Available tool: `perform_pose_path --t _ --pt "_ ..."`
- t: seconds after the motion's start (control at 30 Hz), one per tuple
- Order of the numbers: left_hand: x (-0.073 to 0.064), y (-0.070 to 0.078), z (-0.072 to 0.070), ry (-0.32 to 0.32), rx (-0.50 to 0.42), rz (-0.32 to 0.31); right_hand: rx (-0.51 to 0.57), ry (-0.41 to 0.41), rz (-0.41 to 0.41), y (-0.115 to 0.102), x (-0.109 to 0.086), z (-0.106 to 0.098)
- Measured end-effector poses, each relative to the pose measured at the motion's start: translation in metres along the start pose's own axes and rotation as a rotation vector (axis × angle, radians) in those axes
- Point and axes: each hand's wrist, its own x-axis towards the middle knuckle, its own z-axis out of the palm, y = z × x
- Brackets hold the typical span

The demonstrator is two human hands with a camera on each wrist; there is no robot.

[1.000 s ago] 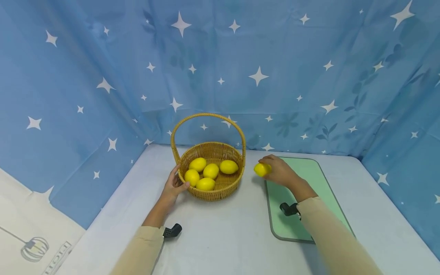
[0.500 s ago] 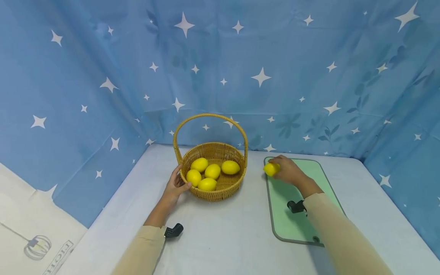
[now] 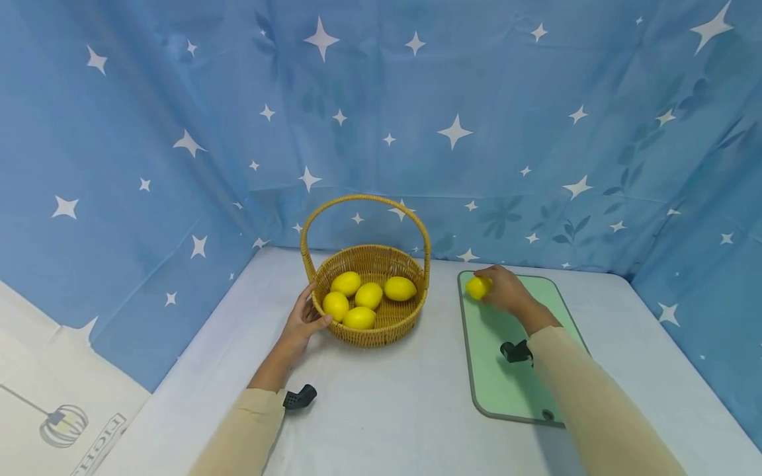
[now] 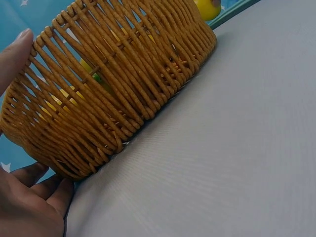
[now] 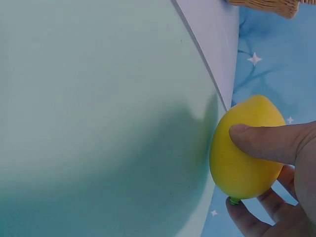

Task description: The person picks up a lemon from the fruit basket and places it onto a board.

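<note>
- So, your right hand (image 3: 506, 291) pinches a lemon (image 3: 479, 287), board (image 3: 500, 390) below it; can't tell if they touch.
- Your left hand (image 3: 299, 325) grips the basket (image 3: 372, 338), five lemons (image 3: 369, 295) inside.
- Release early and it might roll off the edge (image 3: 464, 330) just left of that right hand.

Basket (image 3: 375, 338) on table (image 3: 381, 410); board (image 3: 506, 390) at its 4 o'clock, apart. Five lemons (image 3: 368, 295) inside basket: one central, others near 10, 3, 7, 8 o'clock. Sixth lemon (image 3: 478, 288) in right hand (image 3: 506, 291), over board's 11 o'clock corner.
</note>
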Motion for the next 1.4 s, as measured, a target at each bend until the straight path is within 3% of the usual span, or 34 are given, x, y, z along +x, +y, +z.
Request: perform_pose_path --t 0.5,0.9,1.3,1.4 --pt "-0.001 0.002 0.002 0.003 -0.007 -0.004 -0.006 0.0 0.046 0.006 0.003 -0.001" --pt "-0.002 0.006 0.002 0.0 -0.016 -0.036 0.006 0.016 0.007 0.003 0.001 -0.004" --pt "0.0 0.003 0.001 0.001 0.005 -0.004 -0.025 0.014 -0.023 -0.002 -0.005 -0.01" --pt "0.0 0.004 0.001 -0.002 -0.003 -0.02 -0.035 0.011 -0.023 -0.006 -0.007 -0.012"
